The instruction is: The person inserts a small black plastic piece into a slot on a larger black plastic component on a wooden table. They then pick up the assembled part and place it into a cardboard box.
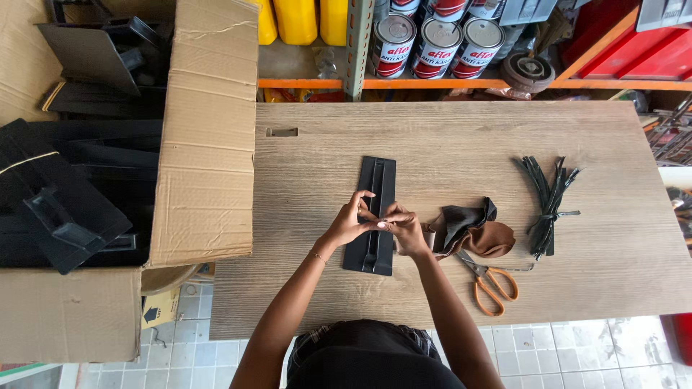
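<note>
Pinching something too small to make out, my left hand and right hand meet above the long black plastic rail lying on the wooden table; loosened fingers could drop it.

There is one view only, from the person's head, looking almost straight down. It sits fairly near above the left hand and right hand, which meet mid-frame over the table. Beyond the hands it reaches a shelf, left of them a cardboard box.
</note>
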